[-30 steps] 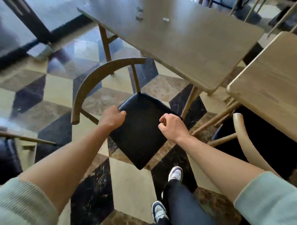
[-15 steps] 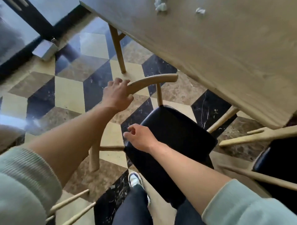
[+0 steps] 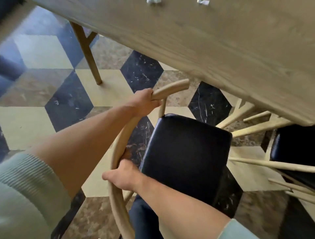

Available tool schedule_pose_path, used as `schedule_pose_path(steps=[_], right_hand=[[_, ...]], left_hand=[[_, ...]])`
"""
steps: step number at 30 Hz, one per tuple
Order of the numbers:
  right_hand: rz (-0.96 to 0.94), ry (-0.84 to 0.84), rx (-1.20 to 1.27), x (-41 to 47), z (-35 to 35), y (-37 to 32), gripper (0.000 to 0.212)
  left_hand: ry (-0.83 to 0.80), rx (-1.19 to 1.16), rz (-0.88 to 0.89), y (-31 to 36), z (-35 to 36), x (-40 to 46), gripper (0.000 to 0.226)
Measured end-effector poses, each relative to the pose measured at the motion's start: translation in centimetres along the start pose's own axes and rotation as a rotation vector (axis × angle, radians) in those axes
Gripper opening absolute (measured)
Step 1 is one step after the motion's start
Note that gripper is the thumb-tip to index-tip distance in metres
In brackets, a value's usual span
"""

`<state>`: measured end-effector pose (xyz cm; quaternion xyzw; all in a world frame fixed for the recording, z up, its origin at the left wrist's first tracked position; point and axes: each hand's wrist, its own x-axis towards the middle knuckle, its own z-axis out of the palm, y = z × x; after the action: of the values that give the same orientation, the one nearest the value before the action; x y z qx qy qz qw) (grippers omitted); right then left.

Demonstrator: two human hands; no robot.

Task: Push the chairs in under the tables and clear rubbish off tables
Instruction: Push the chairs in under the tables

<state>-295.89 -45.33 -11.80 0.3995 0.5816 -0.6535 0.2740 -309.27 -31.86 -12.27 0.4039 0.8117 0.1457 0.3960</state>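
I see my left hand (image 3: pixel 144 102) and right hand (image 3: pixel 124 177) both gripping the curved wooden backrest of the black-seated chair (image 3: pixel 185 153), beside the wooden table (image 3: pixel 221 51).

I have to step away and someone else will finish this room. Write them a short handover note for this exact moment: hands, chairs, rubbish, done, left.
Left hand: closed on the curved wooden backrest of the black-seated wooden chair, near the rail's far end.
Right hand: gripping the same rail lower down, nearer the body.
The chair stands beside the long wooden table, its seat almost wholly clear of the tabletop edge.
A second black-seated chair sits partly under the table at right.
Two crumpled white paper scraps lie on the far part of the tabletop.
Done: chair gripped.
Left: push it under, then clear the scraps.
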Motion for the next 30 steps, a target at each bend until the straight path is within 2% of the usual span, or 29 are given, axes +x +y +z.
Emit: schedule_pose_path(steps=[3,5,8,11,15,18,20,22,25,28,30], right_hand=[[-0.021,-0.030,-0.044,0.3,0.3,-1.7,0.067],[-0.058,-0.089,-0.091,0.5,-0.2,-2.4,0.078],[-0.075,-0.170,-0.189,0.6,-1.6,-2.8,0.075],[-0.087,-0.136,-0.308,0.3,-4.4,-2.7,0.078],[-0.156,0.029,-0.407,-1.5,-11.4,-0.8,0.073],[-0.169,0.174,-0.644,-3.6,-18.2,1.0,0.056],[-0.159,0.232,-0.707,-5.3,-22.7,3.0,0.042],[-0.162,0.232,-0.743,-6.1,-25.1,4.5,0.035],[-0.182,0.250,-0.811,-7.6,-27.6,6.8,0.039],[-0.213,0.246,-0.817,-8.2,-28.2,7.8,0.038],[-0.214,0.245,-0.804,-8.8,-28.3,8.4,0.037]], left_hand=[[0.030,-0.126,-0.071,-2.8,-2.7,-0.2,0.020],[0.081,-0.183,-0.152,-4.9,-4.8,-0.9,0.025],[0.180,-0.281,-0.269,-7.5,-7.2,-2.1,0.033],[0.256,-0.259,-0.355,-8.1,-8.8,-2.6,0.027],[0.129,-0.321,-0.536,-6.2,-8.8,-2.5,0.040],[0.010,-0.365,-0.561,-3.6,-7.6,-2.3,0.043],[-0.046,-0.372,-0.563,-1.2,-6.1,-1.5,0.050],[-0.087,-0.372,-0.573,0.0,-4.8,-1.4,0.054],[-0.113,-0.358,-0.580,2.2,-1.9,-1.6,0.056],[-0.078,-0.328,-0.582,3.2,-0.8,-1.7,0.056],[-0.125,-0.286,-0.586,4.1,-0.6,-1.7,0.062]])
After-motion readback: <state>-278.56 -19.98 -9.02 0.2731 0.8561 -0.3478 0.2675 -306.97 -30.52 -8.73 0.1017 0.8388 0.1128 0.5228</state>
